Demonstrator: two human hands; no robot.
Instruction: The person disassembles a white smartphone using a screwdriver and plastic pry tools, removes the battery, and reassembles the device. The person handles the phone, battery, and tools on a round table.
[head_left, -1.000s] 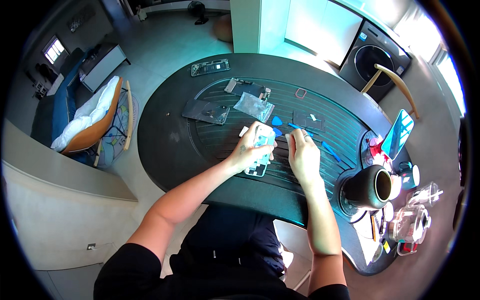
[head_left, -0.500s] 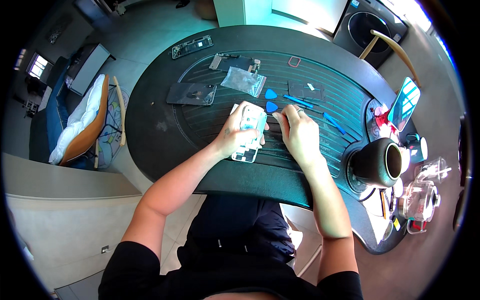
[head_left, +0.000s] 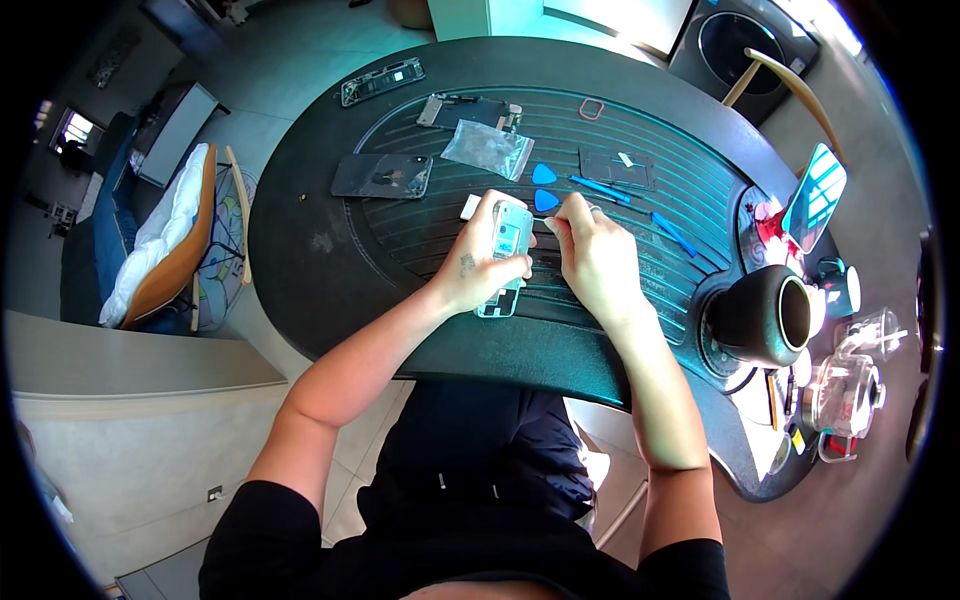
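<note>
A disassembled light-coloured phone body [head_left: 505, 295] is gripped in my left hand [head_left: 470, 258], thumb across it. My right hand [head_left: 595, 260] is pinched beside the phone's upper right edge, on a small thin item [head_left: 543, 222] too small to name. Just beyond lie two blue triangular picks [head_left: 545, 176], blue slim tools [head_left: 600, 190] and a small white piece [head_left: 470, 206]. A clear plastic bag [head_left: 486, 150], a dark phone back [head_left: 380, 176], a metal phone assembly [head_left: 470, 113] and a dark flat panel [head_left: 610, 166] lie farther off.
On the black oval table [head_left: 300, 260] are another opened phone part [head_left: 382, 82], a pink loop [head_left: 591, 108], a propped shiny tablet or phone [head_left: 812, 195], a dark pot [head_left: 755, 318], mugs [head_left: 838, 288] and glass teaware [head_left: 845, 395]. A wooden chair [head_left: 800, 90] stands behind.
The view has shifted, so the table sits higher in the picture. My right hand has come closer to the phone's upper edge; my left hand still grips the phone.
</note>
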